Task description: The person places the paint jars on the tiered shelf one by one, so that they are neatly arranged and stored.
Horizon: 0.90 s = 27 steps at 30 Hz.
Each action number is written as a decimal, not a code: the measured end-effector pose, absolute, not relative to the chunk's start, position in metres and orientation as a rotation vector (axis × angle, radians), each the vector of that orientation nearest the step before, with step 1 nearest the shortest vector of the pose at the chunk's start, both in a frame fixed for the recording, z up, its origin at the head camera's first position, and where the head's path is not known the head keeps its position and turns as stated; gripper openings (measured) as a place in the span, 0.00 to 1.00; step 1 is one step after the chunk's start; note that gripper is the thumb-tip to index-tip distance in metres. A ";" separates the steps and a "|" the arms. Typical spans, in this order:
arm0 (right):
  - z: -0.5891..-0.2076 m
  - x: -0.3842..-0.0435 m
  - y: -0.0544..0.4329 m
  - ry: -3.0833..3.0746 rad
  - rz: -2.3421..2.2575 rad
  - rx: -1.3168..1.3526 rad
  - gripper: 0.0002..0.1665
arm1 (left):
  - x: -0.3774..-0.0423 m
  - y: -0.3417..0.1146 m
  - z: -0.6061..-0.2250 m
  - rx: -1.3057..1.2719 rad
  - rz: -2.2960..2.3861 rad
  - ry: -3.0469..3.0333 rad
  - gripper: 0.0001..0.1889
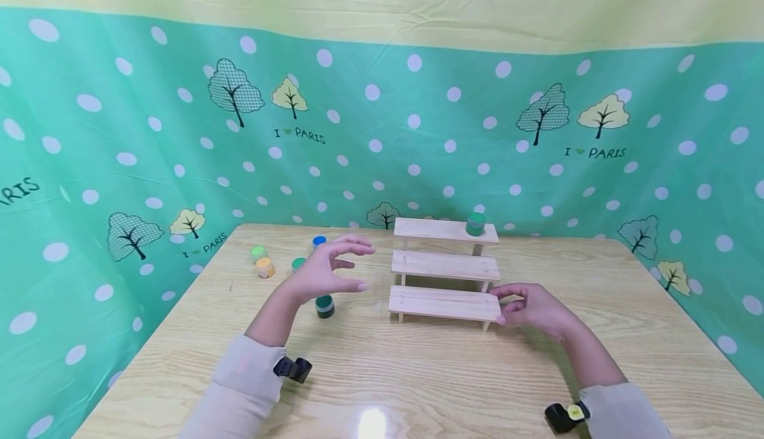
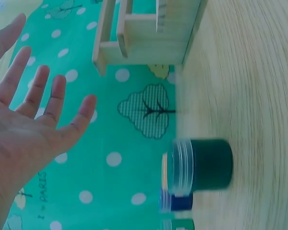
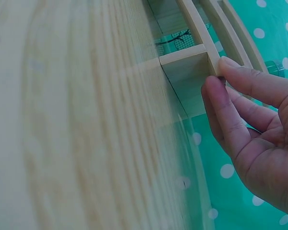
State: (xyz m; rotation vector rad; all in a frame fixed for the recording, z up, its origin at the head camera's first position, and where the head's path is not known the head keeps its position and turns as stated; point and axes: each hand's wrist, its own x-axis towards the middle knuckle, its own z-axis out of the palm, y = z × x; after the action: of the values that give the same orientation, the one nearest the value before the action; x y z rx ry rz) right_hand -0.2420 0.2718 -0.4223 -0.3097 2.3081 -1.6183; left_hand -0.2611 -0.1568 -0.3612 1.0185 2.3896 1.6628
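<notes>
A three-step wooden stand is on the table, with a green-lidded jar on the right part of its top step. At the right end of the lowest step, my right hand pinches the board's corner between thumb and fingers, as the right wrist view shows closely. To the left of the stand, my left hand is held up with fingers apart and nothing in it. Below that hand a dark green jar stands upright; a blue-lidded jar and another green-lidded jar are behind it, partly hidden.
Farther left on the table stand a light green jar and an orange jar. A green polka-dot cloth with tree prints hangs behind the wood-grain table and along its sides.
</notes>
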 end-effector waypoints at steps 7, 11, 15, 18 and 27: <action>-0.422 -0.242 0.271 2.304 -1.613 -0.317 0.33 | -0.259 -0.178 -0.364 0.992 1.598 2.419 0.30; -0.423 -0.242 0.271 2.303 -1.615 -0.311 0.34 | -0.257 -0.187 -0.366 1.008 1.581 2.397 0.31; -0.423 -0.243 0.271 2.308 -1.600 -0.307 0.35 | -0.257 -0.195 -0.370 1.025 1.541 2.393 0.32; -0.423 -0.243 0.272 2.302 -1.597 -0.314 0.36 | -0.255 -0.200 -0.372 1.016 1.510 2.389 0.32; -0.422 -0.243 0.272 2.295 -1.584 -0.332 0.37 | -0.253 -0.213 -0.378 0.940 1.399 2.380 0.32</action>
State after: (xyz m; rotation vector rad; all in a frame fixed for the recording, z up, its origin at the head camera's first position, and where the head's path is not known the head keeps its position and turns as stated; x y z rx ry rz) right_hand -0.2428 0.2719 -0.4217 -0.3324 2.2953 -1.5840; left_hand -0.2530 -0.2132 -0.3781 0.9403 2.3797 1.3994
